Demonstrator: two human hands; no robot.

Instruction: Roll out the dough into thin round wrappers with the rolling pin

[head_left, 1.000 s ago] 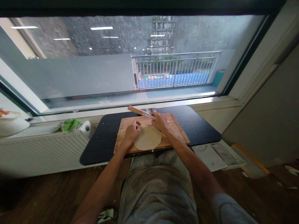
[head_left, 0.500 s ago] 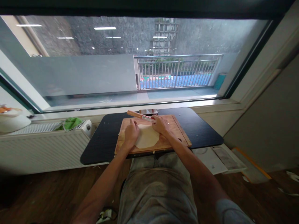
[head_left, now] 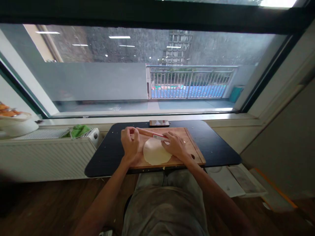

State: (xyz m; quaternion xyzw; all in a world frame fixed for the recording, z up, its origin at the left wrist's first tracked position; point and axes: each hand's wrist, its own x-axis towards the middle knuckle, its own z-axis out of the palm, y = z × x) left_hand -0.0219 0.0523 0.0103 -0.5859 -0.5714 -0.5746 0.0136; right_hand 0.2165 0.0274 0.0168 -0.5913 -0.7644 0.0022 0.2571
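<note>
A wooden rolling pin [head_left: 149, 133] with a red and white label near its right end lies across the far part of a flat round of dough [head_left: 156, 154]. Curled fingers of my left hand [head_left: 130, 144] close at the pin's left end. My right hand [head_left: 175, 146] grips the labelled right end, its fingers bent over the pin and partly covering the dough's right edge. Underneath is a wooden cutting board [head_left: 188, 139] with a small hole at its near right.
The board sits on a black table [head_left: 216, 150] strewn with crumbs. A phone [head_left: 159, 123] lies at its back edge, by the window sill. At left, a green cloth [head_left: 80, 131] rests on a white radiator [head_left: 49, 159] beside a white container [head_left: 18, 124].
My left hand has moved from the dough's left edge to the rolling pin's left end. The pin has come down level over the dough. My view has tilted up slightly.
</note>
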